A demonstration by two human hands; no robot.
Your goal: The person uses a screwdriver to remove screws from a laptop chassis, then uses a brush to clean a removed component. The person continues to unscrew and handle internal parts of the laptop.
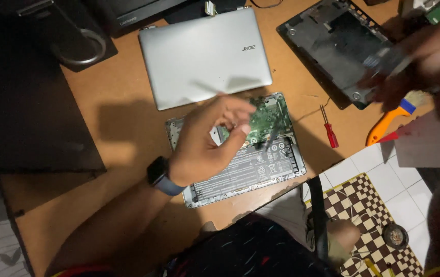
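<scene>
My left hand (204, 141), with a dark watch on the wrist, hovers over an opened silver laptop base (176, 131). Its fingers are loosely curled and apart, and I see nothing in them. The base shows a green circuit board (271, 115) and a flat black battery (253, 164). My right hand (430, 54) is blurred at the upper right, pinching a grey flat piece (384, 59) above a black bottom cover (333, 43). What the piece is cannot be made out.
A closed silver laptop (204, 56) lies behind the open base on the wooden table (122, 123). A red screwdriver (329, 129) and an orange-handled brush (390, 122) lie to the right. A black stand (71, 36) is at the far left, and a checkered mat (371, 205) is on the floor.
</scene>
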